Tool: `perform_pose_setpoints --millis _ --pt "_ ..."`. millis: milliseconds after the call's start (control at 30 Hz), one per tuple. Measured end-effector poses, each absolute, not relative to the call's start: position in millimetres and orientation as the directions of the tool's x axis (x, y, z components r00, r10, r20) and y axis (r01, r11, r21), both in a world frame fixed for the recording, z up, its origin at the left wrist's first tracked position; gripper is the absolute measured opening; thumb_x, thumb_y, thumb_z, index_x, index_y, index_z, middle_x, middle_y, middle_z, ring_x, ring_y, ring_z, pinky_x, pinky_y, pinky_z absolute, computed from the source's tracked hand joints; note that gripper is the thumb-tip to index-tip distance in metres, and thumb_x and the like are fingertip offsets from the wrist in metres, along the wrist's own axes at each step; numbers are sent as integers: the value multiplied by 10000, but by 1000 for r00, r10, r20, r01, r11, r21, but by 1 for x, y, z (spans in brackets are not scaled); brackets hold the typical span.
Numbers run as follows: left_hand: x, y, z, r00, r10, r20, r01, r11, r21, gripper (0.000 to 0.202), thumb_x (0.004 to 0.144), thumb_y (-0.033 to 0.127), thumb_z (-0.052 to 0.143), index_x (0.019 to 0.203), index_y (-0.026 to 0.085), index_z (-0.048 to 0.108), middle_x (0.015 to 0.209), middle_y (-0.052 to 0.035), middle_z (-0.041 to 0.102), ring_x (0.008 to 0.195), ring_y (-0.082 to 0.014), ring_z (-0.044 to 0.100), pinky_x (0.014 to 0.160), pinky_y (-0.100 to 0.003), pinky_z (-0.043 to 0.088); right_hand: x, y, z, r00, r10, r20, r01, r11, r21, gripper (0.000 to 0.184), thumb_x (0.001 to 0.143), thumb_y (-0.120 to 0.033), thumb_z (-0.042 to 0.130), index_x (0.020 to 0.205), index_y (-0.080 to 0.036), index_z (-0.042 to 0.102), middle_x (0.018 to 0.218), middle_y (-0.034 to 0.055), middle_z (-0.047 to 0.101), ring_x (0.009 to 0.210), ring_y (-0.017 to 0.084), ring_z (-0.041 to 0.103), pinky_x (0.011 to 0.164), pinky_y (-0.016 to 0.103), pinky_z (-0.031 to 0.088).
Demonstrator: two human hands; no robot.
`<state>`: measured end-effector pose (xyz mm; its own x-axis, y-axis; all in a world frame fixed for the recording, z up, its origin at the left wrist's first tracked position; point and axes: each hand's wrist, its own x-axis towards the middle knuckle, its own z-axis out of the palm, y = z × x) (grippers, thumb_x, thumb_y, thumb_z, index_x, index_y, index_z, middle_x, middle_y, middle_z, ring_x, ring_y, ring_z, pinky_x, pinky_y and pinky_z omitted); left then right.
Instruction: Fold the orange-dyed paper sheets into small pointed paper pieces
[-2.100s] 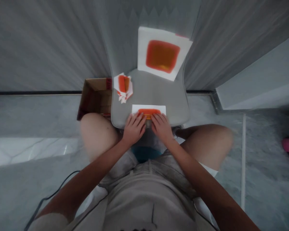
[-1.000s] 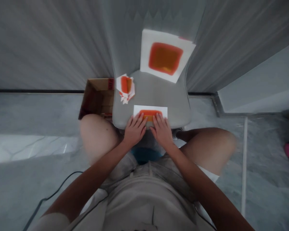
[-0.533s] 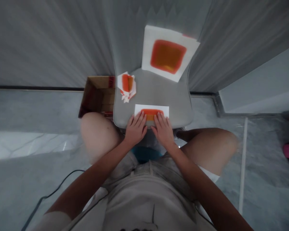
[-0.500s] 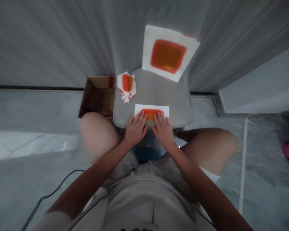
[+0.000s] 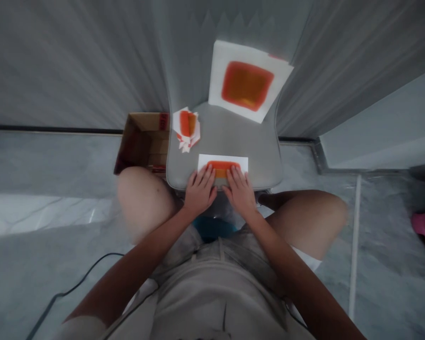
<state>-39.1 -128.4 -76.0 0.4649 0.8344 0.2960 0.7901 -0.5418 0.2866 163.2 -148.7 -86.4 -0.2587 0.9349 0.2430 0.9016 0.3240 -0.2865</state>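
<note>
A folded white paper with an orange-red printed patch (image 5: 222, 165) lies at the front edge of the grey chair seat (image 5: 233, 137). My left hand (image 5: 199, 190) rests on its left part, fingers stretched out flat. On the right part lies my right hand (image 5: 240, 190), its fingers also straight and slightly spread. Both sets of fingertips touch the orange area, and the thumbs point toward each other near the seat edge. The paper's lower corners are hidden under the hands.
A stack of white sheets with an orange square (image 5: 248, 82) leans on the chair back. A folded paper piece (image 5: 187, 127) with jagged ends sits at the seat's left. An open cardboard box (image 5: 147, 137) stands left of the chair. A black cable (image 5: 78, 283) crosses the floor.
The view has shifted very slightly. Both hands stay in the same place on the folded paper.
</note>
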Motion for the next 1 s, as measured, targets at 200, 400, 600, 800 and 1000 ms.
perform_pose_setpoints --millis 200,400,600,800,1000 --pt "-39 -128 -76 458 831 316 791 -543 282 659 1027 320 457 1654 161 329 1685 -112 354 1591 -295 311 1306 -543 226 163 -148 -88 -246 928 279 900 326 -291 663 1108 -457 324 1671 -118 237 1687 180 364 1605 277 279 1297 573 237" --pt "-37 -128 -75 454 834 314 798 -537 274 637 1050 343 437 1650 153 337 1683 -116 359 1590 -288 315 1310 -533 228 162 -149 -87 -252 929 270 907 324 -270 655 1109 -446 321 1657 -90 270 1679 193 375 1608 283 267 1300 568 228" --pt "-39 -129 -76 403 860 312 813 -494 310 661 1068 355 424 1676 150 266 1675 -146 366 1579 -295 339 1317 -557 213 160 -150 -82 -244 943 225 909 303 -285 695 1101 -481 331 1664 -83 247 1690 199 349 1608 295 265 1299 577 222" --pt "-43 -130 -72 376 872 312 838 -464 288 680 1081 379 421 1691 162 211 1666 -155 378 1564 -309 369 1317 -606 167 164 -156 -79 -197 951 239 923 262 -282 734 1096 -532 311 1670 -82 230 1696 205 331 1607 295 265 1304 562 208" --pt "-41 -132 -69 367 895 253 870 -427 247 653 1092 374 373 1680 127 233 1688 -133 339 1592 -275 312 1336 -568 133 171 -168 -84 -86 969 230 949 150 -277 748 1102 -508 305 1678 -55 154 1695 221 326 1607 308 256 1295 592 221"
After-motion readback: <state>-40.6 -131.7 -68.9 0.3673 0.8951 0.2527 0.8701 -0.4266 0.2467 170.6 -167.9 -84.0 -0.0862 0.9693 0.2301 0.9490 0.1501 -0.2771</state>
